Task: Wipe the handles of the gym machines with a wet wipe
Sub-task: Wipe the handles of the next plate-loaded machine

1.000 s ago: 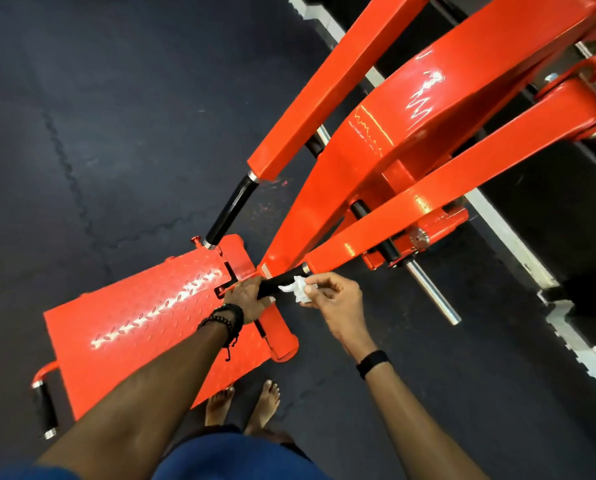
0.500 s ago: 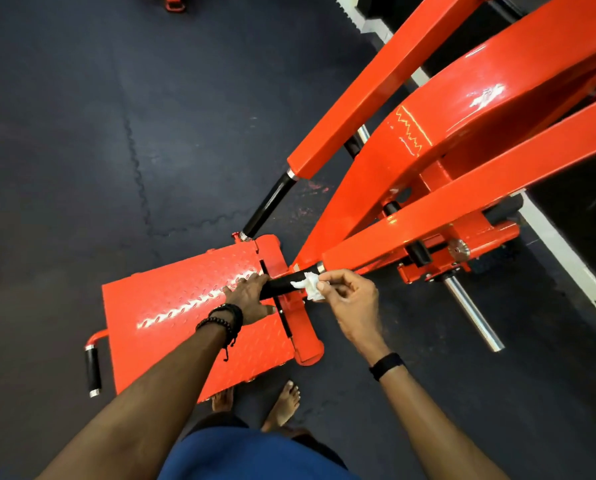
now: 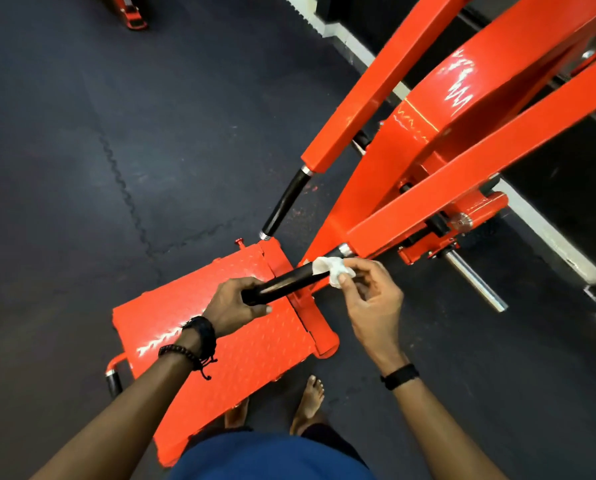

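Lying crumpled and white against the upper end of the near black handle [image 3: 291, 280], just below its chrome collar: wet wipe [image 3: 332, 268]. Being pinched there by the curled fingers of the right hand [image 3: 369, 303]. Gripping the handle's free lower end, fingers wrapped round it: left hand [image 3: 234, 306]. Hanging apart to the left, a second black handle [image 3: 286, 202]. Lying beneath, an orange tread plate [image 3: 220, 344] on dark floor mats [image 3: 82, 168].
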A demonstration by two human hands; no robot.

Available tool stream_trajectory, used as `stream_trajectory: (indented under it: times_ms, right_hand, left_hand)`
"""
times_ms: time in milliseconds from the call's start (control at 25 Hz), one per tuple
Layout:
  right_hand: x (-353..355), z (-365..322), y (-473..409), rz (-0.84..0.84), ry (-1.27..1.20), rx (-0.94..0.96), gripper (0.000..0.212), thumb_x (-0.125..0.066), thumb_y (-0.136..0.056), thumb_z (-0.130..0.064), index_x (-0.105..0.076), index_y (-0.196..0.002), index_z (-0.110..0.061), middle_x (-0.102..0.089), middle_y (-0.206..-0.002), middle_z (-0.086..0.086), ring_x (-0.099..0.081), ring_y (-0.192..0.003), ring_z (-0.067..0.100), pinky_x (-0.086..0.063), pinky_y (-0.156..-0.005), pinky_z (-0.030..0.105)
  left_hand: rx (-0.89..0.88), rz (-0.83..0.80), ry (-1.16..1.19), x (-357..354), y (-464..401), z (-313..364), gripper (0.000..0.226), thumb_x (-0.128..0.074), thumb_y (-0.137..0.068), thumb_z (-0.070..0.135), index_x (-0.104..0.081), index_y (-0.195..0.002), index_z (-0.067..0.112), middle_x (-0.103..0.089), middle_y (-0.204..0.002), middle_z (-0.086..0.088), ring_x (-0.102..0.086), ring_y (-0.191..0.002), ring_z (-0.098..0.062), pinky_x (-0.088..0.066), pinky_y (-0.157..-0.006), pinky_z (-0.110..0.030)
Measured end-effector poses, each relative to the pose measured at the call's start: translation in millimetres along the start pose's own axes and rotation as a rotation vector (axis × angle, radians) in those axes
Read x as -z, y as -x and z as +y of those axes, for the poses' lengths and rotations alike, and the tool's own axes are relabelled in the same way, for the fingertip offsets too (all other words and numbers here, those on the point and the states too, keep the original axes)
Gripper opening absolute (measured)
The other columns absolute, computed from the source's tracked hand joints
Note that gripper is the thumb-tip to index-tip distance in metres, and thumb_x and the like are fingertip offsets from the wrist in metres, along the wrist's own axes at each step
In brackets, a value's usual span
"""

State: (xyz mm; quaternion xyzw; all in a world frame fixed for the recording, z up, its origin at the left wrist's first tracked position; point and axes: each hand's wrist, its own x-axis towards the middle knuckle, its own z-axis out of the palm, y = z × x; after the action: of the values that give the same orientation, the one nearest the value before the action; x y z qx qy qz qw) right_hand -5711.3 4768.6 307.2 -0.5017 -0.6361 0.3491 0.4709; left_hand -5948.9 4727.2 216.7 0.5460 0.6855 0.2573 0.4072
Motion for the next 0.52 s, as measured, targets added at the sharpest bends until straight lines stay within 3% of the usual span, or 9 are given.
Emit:
stream_trajectory:
  times_ms: [120,240,360,520]
  right_hand:
    - [-7.2,-26.0,15.4,0.051,0.021,0.079,0.022,-0.066,-0.087,0.006,-0.070,-0.097,-0.013,-0.066,-0.099,0.001,-0.066,-0.090,0.018,-0.054,-0.073,0.024]
    - [-11.8,-51.9,26.1,0.086,0.131,0.197,0.019,-0.066,-0.086,0.009,-0.071,-0.098,-0.004,-0.064,-0.100,0.004,-0.065,-0.093,0.019,-0.053,-0.078,0.024]
    - [-8.6,-70.6,24.5,0.170,0.277,0.329,0.017,-0.065,-0.086,0.010,-0.072,-0.099,0.002,-0.062,-0.101,0.009,-0.063,-0.092,0.019,-0.052,-0.081,0.028]
    - [-10.8,-82.8,18.2,0.253,0.428,0.468,0.019,-0.062,-0.087,0.011,-0.071,-0.103,0.006,-0.059,-0.100,0.016,-0.058,-0.088,0.018,-0.049,-0.081,0.023]
  left_hand:
    - [-0.068,-0.017,-0.091,27.9,23.6,14.8,0.039,-0.069,-0.065,0.049,-0.069,-0.094,0.022,-0.065,-0.076,0.004,-0.058,-0.071,-0.018,-0.038,-0.059,-0.031]
    - [-0.117,-0.006,0.013,48.5,46.3,20.3,0.039,-0.072,-0.068,0.045,-0.071,-0.101,0.025,-0.070,-0.085,0.005,-0.063,-0.079,-0.016,-0.047,-0.069,-0.033]
    - [-0.112,0.031,0.245,65.1,70.5,19.7,0.045,-0.081,-0.067,0.032,-0.073,-0.110,0.020,-0.075,-0.095,0.007,-0.068,-0.084,-0.006,-0.051,-0.075,-0.025]
    - [-0.048,0.116,0.538,83.3,97.4,35.9,0.036,-0.087,-0.068,-0.001,-0.073,-0.100,0.009,-0.073,-0.081,-0.004,-0.063,-0.064,-0.011,-0.051,-0.067,-0.031]
